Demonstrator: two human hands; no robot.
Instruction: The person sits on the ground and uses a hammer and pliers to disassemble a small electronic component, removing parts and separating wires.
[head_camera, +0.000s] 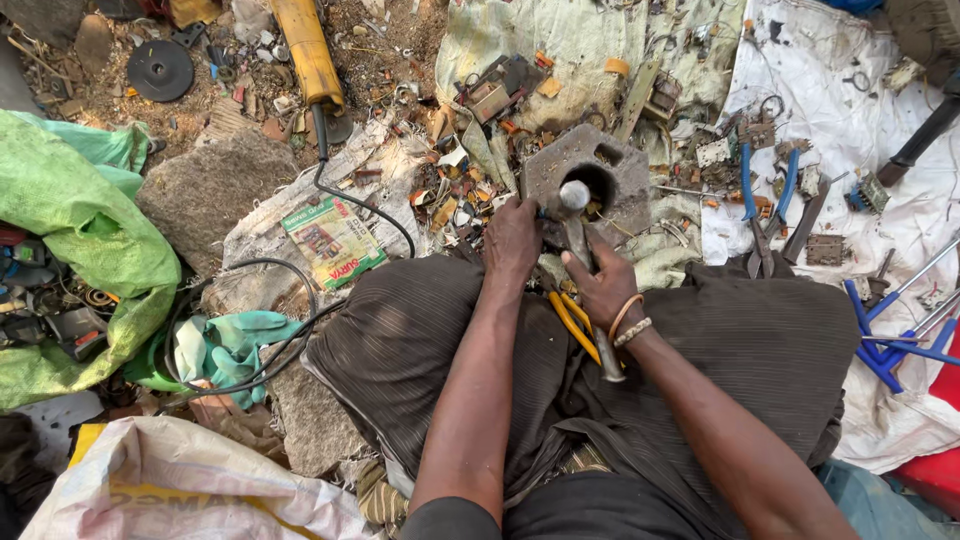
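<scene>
Right hand (603, 285) grips the hammer (574, 200) above the block (590, 165); left hand (512, 240), at nine o'clock, pinches something unseen, steadying it.

Green rectangular packet (333, 240) on sacking

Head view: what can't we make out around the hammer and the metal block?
- Left hand: what its fingers pinch against the metal block is hidden by the hand itself.
- Hammer: the handle's middle is covered by the right hand.
- Hole in the block: dark, contents unreadable.
- Yellow-handled pliers: jaws hidden under the right hand.
- Scrap bits around the block: too small to identify.
</scene>
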